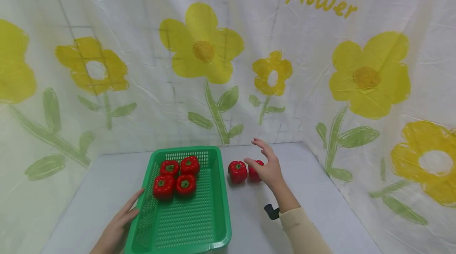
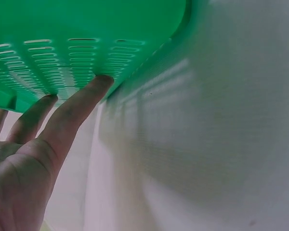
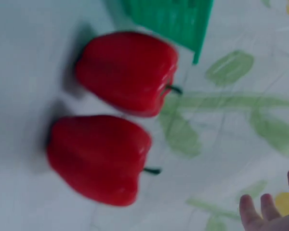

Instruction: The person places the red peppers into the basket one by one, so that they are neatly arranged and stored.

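Note:
A green plastic basket with slotted walls stands on the table, holding several red bell peppers grouped at its far left. Against the basket's left side rests my left hand; in the left wrist view its straight fingertips touch the slotted wall. Two more bell peppers stand side by side right of the basket, the nearer to it a glossy red pepper. My right hand, fingers spread and holding nothing, overlaps the rightmost pepper in the head view. Both peppers show green stems in the right wrist view.
A small black object shows beside the right wrist. Behind the white table hangs a pale curtain printed with yellow flowers, which also runs along the right side.

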Action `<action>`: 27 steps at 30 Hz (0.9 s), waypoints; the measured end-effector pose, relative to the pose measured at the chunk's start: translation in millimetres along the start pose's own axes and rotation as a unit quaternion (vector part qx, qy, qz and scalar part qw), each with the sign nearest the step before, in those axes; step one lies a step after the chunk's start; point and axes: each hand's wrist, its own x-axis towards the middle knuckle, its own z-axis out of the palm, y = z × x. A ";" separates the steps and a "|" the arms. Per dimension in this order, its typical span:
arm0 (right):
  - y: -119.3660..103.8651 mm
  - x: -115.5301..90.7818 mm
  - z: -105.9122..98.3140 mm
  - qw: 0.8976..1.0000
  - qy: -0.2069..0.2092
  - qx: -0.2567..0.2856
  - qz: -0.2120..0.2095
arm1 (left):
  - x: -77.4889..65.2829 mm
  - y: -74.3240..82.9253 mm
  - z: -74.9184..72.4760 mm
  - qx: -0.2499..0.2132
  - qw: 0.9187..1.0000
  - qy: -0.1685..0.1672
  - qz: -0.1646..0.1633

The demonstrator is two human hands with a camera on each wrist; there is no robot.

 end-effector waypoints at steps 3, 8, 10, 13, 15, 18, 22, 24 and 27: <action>18.0 -1.2 -10.7 0.999 -0.011 -0.013 0.037 | -0.4 -0.5 -0.2 -0.002 1.000 -0.003 0.003; 45.1 -4.4 -22.6 0.991 -0.046 -0.020 0.126 | -0.8 0.0 0.5 0.008 1.000 -0.003 0.007; 55.1 -6.3 -25.2 0.984 -0.061 -0.020 0.166 | -0.6 0.0 0.7 0.015 1.000 0.003 0.006; 68.6 -10.0 -27.5 0.974 -0.077 -0.020 0.213 | -0.1 -0.6 1.0 0.025 1.000 0.016 0.000; 77.2 -13.0 -27.5 0.969 -0.088 -0.008 0.230 | -0.2 -1.2 0.9 0.027 0.999 0.021 -0.004; 86.7 -17.0 -26.8 0.964 -0.101 0.020 0.243 | -0.7 -2.3 -0.1 0.022 1.000 0.019 -0.005; 93.7 -21.0 -25.4 0.957 -0.112 0.047 0.262 | -1.1 -3.7 -1.8 0.015 1.000 0.008 0.006; 96.2 -22.5 -24.8 0.954 -0.116 0.052 0.271 | -0.8 -3.6 -2.2 0.015 1.000 0.006 0.009; 99.7 -23.9 -23.5 0.950 -0.116 0.056 0.283 | -0.4 -2.9 -2.1 0.024 1.000 0.009 0.009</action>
